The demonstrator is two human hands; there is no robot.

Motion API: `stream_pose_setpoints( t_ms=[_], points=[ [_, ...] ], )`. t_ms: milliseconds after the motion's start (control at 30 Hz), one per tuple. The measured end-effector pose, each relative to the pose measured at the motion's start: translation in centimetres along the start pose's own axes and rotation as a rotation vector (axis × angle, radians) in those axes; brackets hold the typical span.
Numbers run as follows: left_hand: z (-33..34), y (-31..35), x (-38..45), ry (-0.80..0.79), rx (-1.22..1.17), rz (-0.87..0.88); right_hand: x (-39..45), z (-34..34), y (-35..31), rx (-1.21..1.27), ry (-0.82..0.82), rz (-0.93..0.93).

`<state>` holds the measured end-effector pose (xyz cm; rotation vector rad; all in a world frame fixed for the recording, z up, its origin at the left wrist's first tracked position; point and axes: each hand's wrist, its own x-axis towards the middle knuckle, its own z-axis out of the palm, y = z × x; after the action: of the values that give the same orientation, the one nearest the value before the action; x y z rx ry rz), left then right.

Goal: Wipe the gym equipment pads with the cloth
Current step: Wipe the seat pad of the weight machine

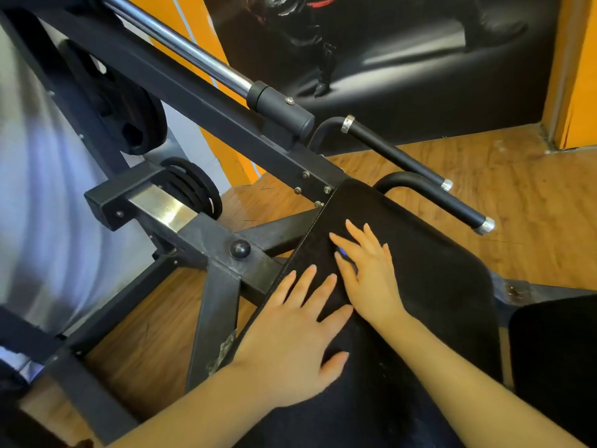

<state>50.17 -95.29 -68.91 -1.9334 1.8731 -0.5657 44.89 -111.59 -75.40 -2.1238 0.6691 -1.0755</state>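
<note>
**Both hands flat on the pad, cloth barely showing**

The pad is running lengthwise up-left, away from the person. Both hands are lying on it, fingers straight and spread: left hand nearer, right hand ahead, covering a blue scrap, possibly the cloth.

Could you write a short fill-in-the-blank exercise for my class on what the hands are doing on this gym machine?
1. Both hands lie flat on the black ____ of the machine.
2. The fingers of the left hand are ____, not curled.
3. The right hand lies ____ up the pad than the left.
4. The floor is made of ____.

Missing words: pad; straight; farther; wood
</note>
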Motion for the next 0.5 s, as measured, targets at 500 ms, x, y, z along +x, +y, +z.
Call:
stream_pose_setpoints(
  t_ms=[500],
  points=[
    [0.2, -0.2, 0.0, 0.002, -0.019, -0.017, -6.1, -4.1, 2.8, -0.095, -0.154, -0.18]
  ],
)
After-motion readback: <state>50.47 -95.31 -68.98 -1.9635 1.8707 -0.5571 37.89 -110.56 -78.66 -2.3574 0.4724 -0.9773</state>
